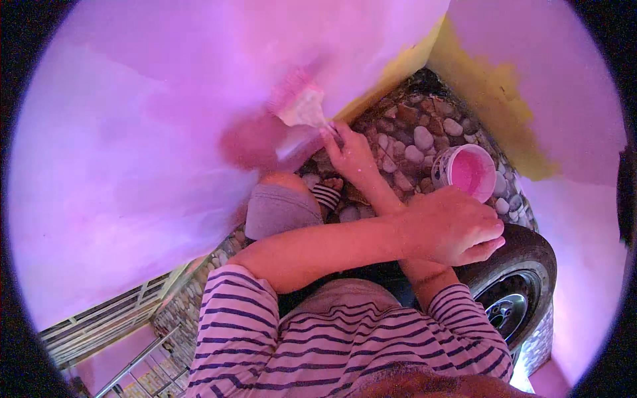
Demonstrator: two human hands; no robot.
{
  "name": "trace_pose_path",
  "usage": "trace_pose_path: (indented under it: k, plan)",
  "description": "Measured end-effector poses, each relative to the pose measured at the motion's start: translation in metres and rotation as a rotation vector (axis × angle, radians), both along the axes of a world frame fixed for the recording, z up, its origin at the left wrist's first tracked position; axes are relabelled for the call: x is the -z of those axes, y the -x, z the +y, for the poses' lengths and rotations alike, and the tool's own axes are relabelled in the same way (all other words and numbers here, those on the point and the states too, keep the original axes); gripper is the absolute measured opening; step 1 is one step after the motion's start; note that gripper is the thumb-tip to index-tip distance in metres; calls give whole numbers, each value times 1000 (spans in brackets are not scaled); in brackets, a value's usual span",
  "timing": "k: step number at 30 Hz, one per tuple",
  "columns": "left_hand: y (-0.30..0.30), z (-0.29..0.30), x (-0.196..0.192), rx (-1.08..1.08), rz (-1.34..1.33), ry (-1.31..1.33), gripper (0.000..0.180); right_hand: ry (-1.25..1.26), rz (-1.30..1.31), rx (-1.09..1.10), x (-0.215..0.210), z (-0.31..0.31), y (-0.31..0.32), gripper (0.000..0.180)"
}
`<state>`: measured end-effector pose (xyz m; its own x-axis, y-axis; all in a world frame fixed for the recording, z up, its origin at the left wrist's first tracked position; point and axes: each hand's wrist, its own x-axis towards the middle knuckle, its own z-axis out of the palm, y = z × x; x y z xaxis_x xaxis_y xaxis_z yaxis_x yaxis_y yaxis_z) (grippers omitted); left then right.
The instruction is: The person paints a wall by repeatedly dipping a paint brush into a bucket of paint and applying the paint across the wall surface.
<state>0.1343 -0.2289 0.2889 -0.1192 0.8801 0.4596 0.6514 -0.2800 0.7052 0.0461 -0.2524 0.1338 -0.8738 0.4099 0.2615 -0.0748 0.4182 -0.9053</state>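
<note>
1. Fingers of the right hand [355, 158] close around the narrow handle of a flat paintbrush [304, 108], its pink-loaded bristles pointing up and left toward the left wall [133, 139]; contact between bristle tips and surface cannot be confirmed

2. Left hand [454, 229], its forearm crossing over the right one, with fingers curled inward; whether anything lies within the curl cannot be told

3. Paint cup [472, 171], tilted in the view and holding pink paint, just beyond the left knuckles; support by hand or floor is not clear

4. Left wall, mottled pink and violet with darker patches around the brush; judged partly coated, with the yellow strip [391, 69] along its foot apparently left to cover

5. Right wall [564, 86], mauve above a ragged-edged yellow patch [504, 99]; judged likewise unfinished low down

6. Pebbled floor [424, 138] between the walls, bearing a striped sandal [325, 196] near the knee

7. Black tyre [542, 262] on a dark wheel, beside the person's right sleeve [468, 315]
</note>
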Motion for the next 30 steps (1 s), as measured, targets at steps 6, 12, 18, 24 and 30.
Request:
trace_pose_path:
  k: [6,12,18,24,30]
  plan:
    - [1,-4,4,-17,-26,24,28,-288,-464,-36,85,0,-20,30]
    - [4,-2,4,-28,3,37,28,-304,-646,-88,109,5,-19,25]
    - [6,4,4,-6,19,30,28,-389,-624,-99,70,-10,-13,22]
    - [8,-7,4,-7,12,58,27,-256,-451,-120,-12,-28,-26,20]
    - [4,-2,5,-16,-11,39,27,-28,94,1,-62,-14,-35,25]
